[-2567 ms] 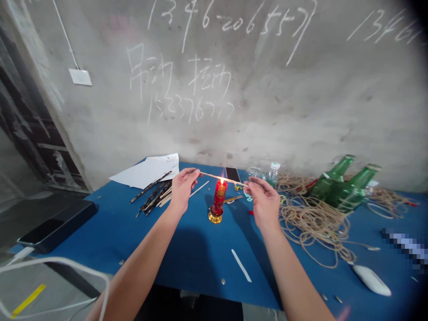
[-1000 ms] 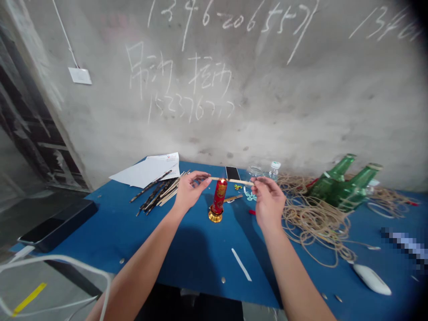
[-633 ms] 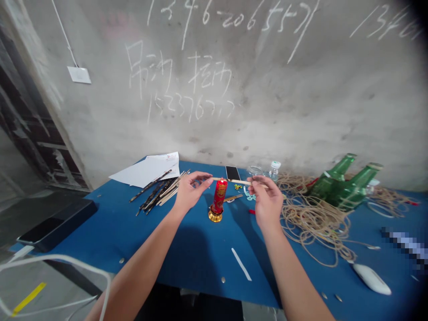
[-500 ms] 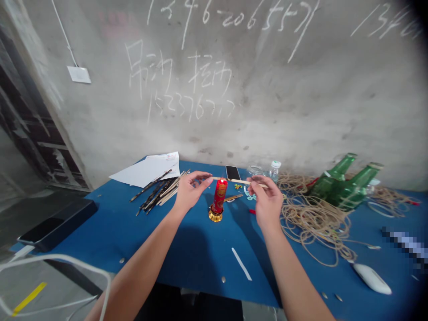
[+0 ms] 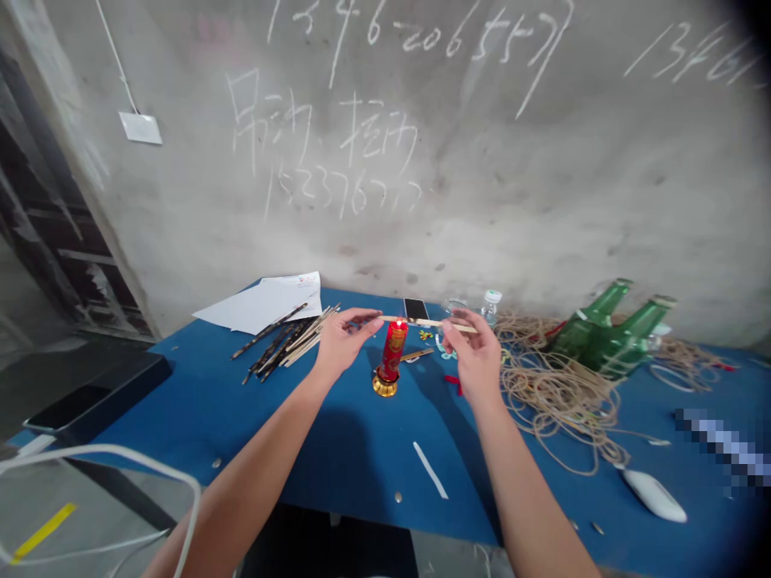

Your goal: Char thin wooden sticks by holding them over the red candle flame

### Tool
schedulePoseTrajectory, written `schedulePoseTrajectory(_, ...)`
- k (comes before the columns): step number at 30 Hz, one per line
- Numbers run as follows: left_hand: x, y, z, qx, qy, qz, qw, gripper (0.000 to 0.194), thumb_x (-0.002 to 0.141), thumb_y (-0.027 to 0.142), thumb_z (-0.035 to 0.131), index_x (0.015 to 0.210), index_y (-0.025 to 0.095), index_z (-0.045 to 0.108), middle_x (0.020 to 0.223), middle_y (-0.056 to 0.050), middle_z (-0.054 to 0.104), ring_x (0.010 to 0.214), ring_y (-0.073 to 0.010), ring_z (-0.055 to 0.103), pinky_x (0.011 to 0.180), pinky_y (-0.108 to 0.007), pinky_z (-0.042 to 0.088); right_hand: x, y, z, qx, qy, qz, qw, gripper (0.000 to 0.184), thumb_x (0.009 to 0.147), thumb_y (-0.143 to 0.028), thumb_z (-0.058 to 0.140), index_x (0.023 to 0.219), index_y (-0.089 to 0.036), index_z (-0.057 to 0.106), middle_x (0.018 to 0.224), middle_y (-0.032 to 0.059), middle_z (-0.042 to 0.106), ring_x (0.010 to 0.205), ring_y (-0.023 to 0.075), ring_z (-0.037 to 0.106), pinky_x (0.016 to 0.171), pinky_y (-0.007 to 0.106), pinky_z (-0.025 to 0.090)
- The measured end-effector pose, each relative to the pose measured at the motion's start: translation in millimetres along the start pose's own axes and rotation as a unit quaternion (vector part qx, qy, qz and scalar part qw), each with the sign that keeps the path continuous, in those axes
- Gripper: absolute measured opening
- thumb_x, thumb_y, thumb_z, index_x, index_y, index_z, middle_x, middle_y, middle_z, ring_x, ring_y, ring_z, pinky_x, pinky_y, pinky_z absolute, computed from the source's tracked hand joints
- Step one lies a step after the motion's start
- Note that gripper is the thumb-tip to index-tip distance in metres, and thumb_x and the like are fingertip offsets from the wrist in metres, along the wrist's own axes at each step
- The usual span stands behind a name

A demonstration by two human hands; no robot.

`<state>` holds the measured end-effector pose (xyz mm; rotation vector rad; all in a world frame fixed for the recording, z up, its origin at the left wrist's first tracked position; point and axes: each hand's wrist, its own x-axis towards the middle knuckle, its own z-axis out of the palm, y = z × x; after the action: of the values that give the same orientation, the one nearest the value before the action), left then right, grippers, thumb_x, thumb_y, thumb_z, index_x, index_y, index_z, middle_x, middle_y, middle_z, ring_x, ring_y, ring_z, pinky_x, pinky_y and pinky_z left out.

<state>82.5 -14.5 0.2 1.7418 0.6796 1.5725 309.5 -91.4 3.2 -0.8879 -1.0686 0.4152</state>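
Note:
A thin wooden stick (image 5: 426,322) lies level across the top of a lit red candle (image 5: 393,350), with a dark scorched patch near the flame. The candle stands upright in a gold base on the blue table (image 5: 337,466). My left hand (image 5: 346,341) pinches the stick's left end between thumb and fingers. On the other side of the flame, my right hand (image 5: 473,349) grips the stick near its right end, which pokes out past the fingers. Left of the candle lies a bundle of sticks (image 5: 289,345), some blackened in bands and some plain.
White papers (image 5: 265,301) and a phone (image 5: 415,311) lie toward the wall. To the right are tangled tan cord (image 5: 554,401), green bottles (image 5: 632,337) and a white mouse-shaped object (image 5: 654,494). A dark box (image 5: 99,397) sits at the left edge; a white strip (image 5: 430,470) lies in front.
The stick has shifted over the candle, and the bright flare seen at first has shrunk to a small flame. Both hands moved slightly right, then my right hand came back left along the stick.

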Motion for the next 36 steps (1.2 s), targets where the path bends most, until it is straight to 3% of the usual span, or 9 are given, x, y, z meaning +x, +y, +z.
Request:
schedulePoseTrajectory(5, -0.8, -0.5, 0.7, -0.008, 0.009, 0.006, 1.000, 0.024, 0.084, 0.043, 0.081, 0.098, 0.024, 0.084, 0.094, -0.006, 0.081, 0.077, -0.0181, 0.069, 0.066, -0.031, 0.055, 2.7, 5.7, -3.7, -0.029, -0.007, -0.001, 1.000, 0.049, 0.076, -0.043, 0.089, 0.115, -0.022, 0.069, 0.095, 0.0048, 0.074, 0.063, 0.0144, 0.061, 0.056, 0.030, 0.052)
schedulePoseTrajectory(36, -5.7, 0.9, 3.1, 0.043, -0.003, 0.002, 0.999, 0.028, 0.088, 0.047, 0.076, 0.097, 0.022, 0.084, 0.089, -0.006, 0.081, 0.065, -0.0156, 0.061, 0.063, -0.030, 0.047, 7.4, -1.2, -7.9, -0.041, 0.030, 0.003, 0.999, 0.046, 0.074, -0.048, 0.088, 0.108, -0.021, 0.071, 0.084, 0.0022, 0.072, 0.053, 0.0130, 0.055, 0.049, 0.028, 0.042)
